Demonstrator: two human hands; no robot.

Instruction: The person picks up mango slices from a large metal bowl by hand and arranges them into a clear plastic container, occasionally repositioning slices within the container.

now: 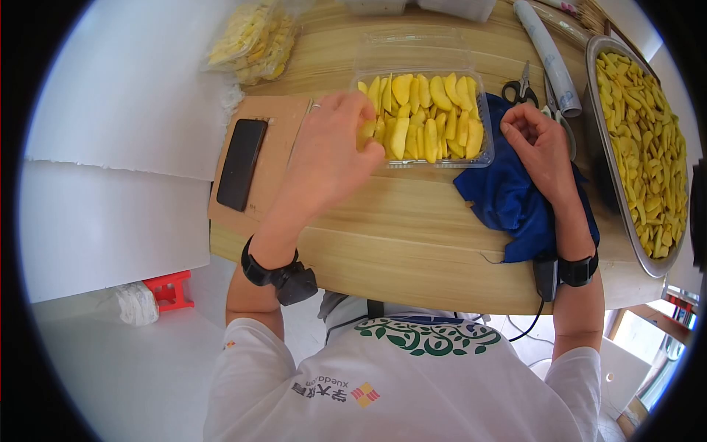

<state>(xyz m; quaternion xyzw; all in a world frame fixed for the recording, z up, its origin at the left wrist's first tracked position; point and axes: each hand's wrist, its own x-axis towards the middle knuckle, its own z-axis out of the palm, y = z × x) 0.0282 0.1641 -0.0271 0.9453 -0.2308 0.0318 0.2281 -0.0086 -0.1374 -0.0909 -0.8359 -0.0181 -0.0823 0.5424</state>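
A clear plastic clamshell box (482,159) lies with its lid folded back, packed with rows of yellow fruit slices (431,136). At its left end my left hand (335,140) has thumb and fingers closed around a yellow fruit slice (366,132), partly hidden by the hand. My right hand (537,144) is to the right of the box, over a crumpled blue cloth (508,202). Its fingers are curled in with the thumb against them, and nothing shows in them.
A large metal tray (632,214) of yellow slices stands at the right. Scissors (521,88) and a plastic film roll (549,55) lie behind my right hand. On cardboard (274,132) at the left rests a black phone (241,163); filled packs (254,40) stand behind it.
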